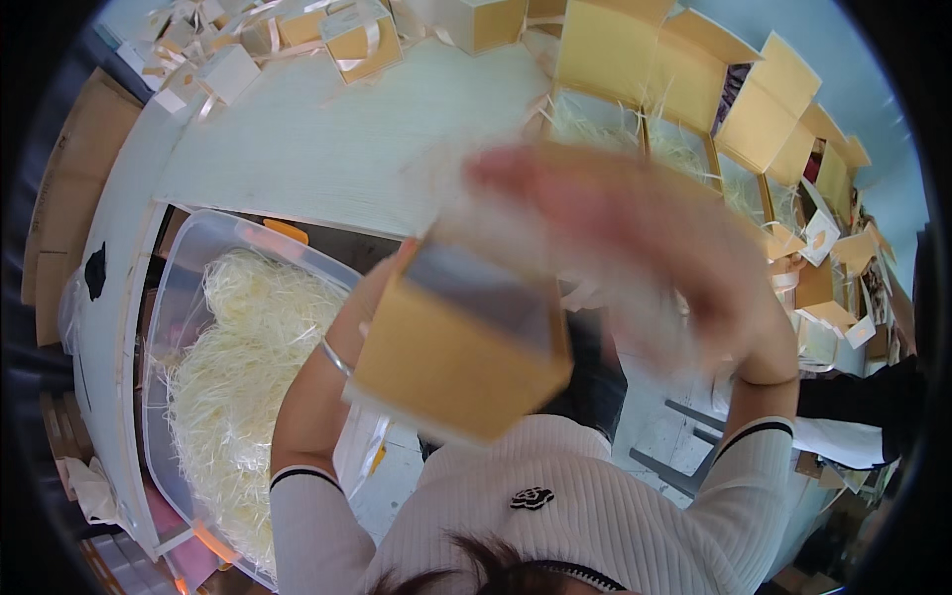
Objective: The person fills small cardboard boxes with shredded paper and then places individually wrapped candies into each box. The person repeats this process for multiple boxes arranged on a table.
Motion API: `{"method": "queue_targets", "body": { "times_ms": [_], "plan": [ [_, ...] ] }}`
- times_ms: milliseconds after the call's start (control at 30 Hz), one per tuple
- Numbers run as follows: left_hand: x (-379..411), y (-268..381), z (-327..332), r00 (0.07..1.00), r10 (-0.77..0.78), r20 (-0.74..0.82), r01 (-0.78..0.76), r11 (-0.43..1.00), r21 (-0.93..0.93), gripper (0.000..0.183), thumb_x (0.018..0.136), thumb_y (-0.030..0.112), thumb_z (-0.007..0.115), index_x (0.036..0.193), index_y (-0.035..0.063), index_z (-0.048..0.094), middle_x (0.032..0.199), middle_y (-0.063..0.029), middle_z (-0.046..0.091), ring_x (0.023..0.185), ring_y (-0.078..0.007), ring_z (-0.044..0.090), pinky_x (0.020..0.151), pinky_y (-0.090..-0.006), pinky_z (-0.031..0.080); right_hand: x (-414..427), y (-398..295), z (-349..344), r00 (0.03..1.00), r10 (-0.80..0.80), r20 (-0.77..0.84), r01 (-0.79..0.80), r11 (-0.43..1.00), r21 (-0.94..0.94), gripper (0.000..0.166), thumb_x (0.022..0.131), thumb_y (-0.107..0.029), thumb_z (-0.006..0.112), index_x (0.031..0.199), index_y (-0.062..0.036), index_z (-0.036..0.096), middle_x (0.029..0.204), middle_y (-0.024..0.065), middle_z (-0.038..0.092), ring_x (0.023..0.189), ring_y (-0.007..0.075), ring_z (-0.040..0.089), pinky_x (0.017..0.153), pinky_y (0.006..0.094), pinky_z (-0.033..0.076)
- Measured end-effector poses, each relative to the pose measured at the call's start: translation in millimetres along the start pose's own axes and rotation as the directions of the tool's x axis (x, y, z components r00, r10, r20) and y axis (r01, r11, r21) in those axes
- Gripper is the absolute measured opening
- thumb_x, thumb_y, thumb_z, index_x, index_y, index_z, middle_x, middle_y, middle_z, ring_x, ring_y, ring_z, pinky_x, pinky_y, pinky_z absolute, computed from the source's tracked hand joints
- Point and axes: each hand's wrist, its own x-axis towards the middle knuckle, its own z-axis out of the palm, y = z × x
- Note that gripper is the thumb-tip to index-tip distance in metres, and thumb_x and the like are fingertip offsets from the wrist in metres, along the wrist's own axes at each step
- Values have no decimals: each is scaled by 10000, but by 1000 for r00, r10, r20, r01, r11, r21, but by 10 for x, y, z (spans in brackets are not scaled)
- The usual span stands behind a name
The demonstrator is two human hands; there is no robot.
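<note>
A yellow-tan cardboard box (457, 349) with a grey-looking inside is held up and tilted in front of my body, blurred by motion. My left hand (383, 279) grips its left side, mostly hidden behind the box. Above and to the right of the box, my right hand (595, 201) is strongly blurred, and something pale and indistinct shows around its fingers. Whether that hand holds anything cannot be made out. Left of my left arm, pale shredded filler (245, 387) fills a clear plastic tub (160, 335).
Open yellow boxes with pale shreds (595, 119) line the right side of the white table (312, 141). Small boxes with ribbon handles (364, 41) stand at the far edge. A flattened brown carton (74, 186) leans at left. Dark chair parts (680, 461) are low right.
</note>
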Motion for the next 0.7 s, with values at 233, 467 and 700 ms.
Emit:
{"method": "queue_targets", "body": {
  "times_ms": [233, 467, 700],
  "plan": [
    [35, 550, 596, 263, 852, 453, -564, -245, 789, 548, 778, 334, 634, 1202, 41, 448, 1172, -104, 504, 1064, -242, 497, 967, -406, 328, 297, 758, 220, 812, 187, -552, -107, 979, 175, 199, 864, -107, 541, 1053, -54, 577, 927, 36, 628, 788, 78, 589, 645, 213, 486],
    [-25, 471, 627, 619, 464, 634, -60, -776, 628, 398, 618, 396, 717, 813, 59, 634, 834, -58, 624, 865, -249, 544, 925, -384, 354, 834, 1133, 63, 765, 149, -627, -90, 988, 125, 355, 806, -91, 599, 1132, -30, 472, 1019, 88, 554, 906, 147, 520, 774, 280, 443],
    [507, 658, 268, 432, 421, 798, -67, -867, 494, 238, 633, 251, 704, 700, 69, 566, 691, -42, 523, 725, -232, 496, 724, -344, 398, 1269, 2037, 10, 628, -523, -576, -428, 386, -817, 282, 805, -45, 564, 1081, -25, 513, 979, 107, 577, 860, 196, 562, 746, 282, 464]
  ]
}}
